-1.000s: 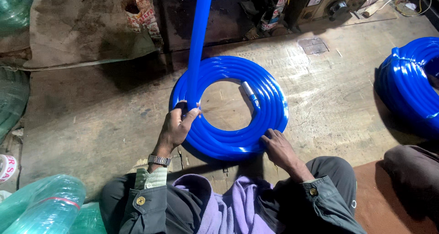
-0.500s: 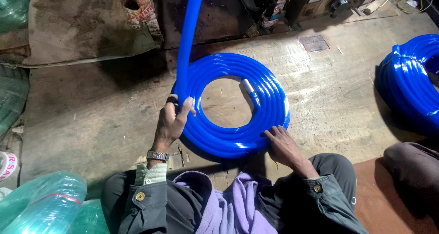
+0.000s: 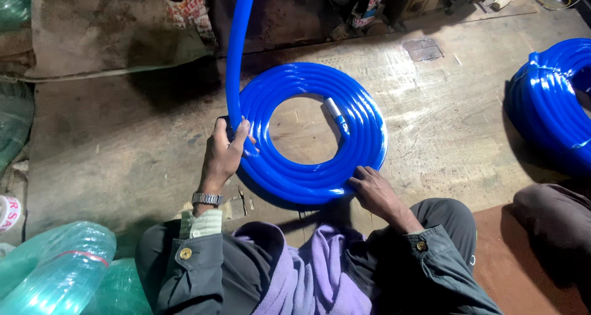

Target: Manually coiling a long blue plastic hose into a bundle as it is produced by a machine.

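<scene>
A flat coil of shiny blue hose [image 3: 363, 143] lies on the wooden floor in front of me. Its inner end [image 3: 336, 114] has a pale fitting and rests across the coil's ring. A loose length of the same hose [image 3: 237, 38] runs up from the coil's left side and out of the top of the view. My left hand [image 3: 223, 152] is closed around that length where it meets the coil. My right hand [image 3: 374, 191] lies flat with fingers spread on the coil's near right edge.
A second blue hose coil [image 3: 551, 99] sits at the right edge. Clear greenish hose rolls [image 3: 58, 269] lie at the lower left. A person's dark knee [image 3: 554, 219] shows at the lower right. Sacks and machinery line the far side.
My left hand has slid a little along the coil's left side, closing on the rising hose. My right hand stays pressed on the near edge.
</scene>
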